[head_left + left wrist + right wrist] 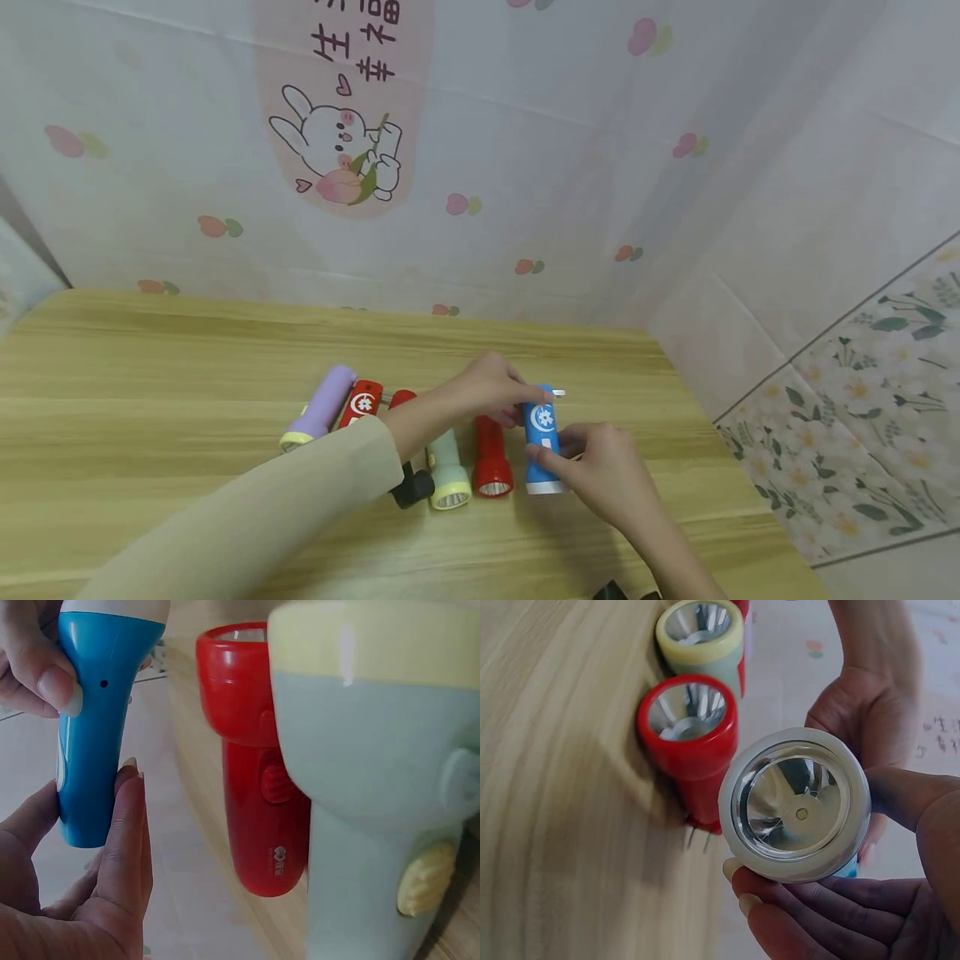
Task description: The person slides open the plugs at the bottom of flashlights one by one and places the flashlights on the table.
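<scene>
A blue flashlight (542,423) with a white rim and a flower mark is held between both hands, off the table. My left hand (492,388) pinches its tail end between thumb and fingers. Nearer the head, my right hand (609,468) grips the body with its thumb on top. The right wrist view looks straight into the blue flashlight's clear lens (801,810). A small pale piece (559,392) sticks out by the tail. Just left of it lies a red flashlight (492,462), with a pale green flashlight (447,471) beside that.
Farther left on the wooden table (150,433) lie a purple flashlight (327,402) and another red flashlight (364,400), partly behind the left sleeve (300,492). Two thin metal prongs (698,840) show at the nearer red flashlight's tail. A printed cloth (487,125) hangs behind.
</scene>
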Motion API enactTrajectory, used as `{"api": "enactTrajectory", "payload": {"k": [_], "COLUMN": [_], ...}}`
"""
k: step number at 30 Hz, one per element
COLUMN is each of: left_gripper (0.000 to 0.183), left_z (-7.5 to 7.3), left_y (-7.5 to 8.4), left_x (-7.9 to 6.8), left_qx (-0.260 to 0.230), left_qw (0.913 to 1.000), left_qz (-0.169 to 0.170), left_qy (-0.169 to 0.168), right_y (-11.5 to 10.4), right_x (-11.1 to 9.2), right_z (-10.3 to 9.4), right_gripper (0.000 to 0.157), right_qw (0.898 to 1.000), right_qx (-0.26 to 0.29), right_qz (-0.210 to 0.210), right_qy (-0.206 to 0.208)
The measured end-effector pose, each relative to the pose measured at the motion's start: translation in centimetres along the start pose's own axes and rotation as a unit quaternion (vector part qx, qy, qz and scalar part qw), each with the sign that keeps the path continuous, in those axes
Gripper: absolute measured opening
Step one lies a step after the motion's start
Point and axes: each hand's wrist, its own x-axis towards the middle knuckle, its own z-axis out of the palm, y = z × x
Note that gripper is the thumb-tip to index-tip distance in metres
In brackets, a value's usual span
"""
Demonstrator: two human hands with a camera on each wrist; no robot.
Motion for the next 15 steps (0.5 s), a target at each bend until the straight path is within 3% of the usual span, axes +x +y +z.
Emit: {"api": "enactTrajectory", "payload": {"k": [15], "left_gripper": [0.026], "left_z": [1.8], "left_y": [-0.7], "left_x": [1.8], "left_qx": [0.072], "left_qw": [0.9965], "left_qz": [-0.034], "left_qy": [0.022], "right_y": [1.9], "right_x": [0.8], "right_z": [1.6], "right_gripper": [0.030], "right_qw": [0.999], "right_qx": [0.001], "right_qz": [0.033], "right_qy": [-0.018]}}
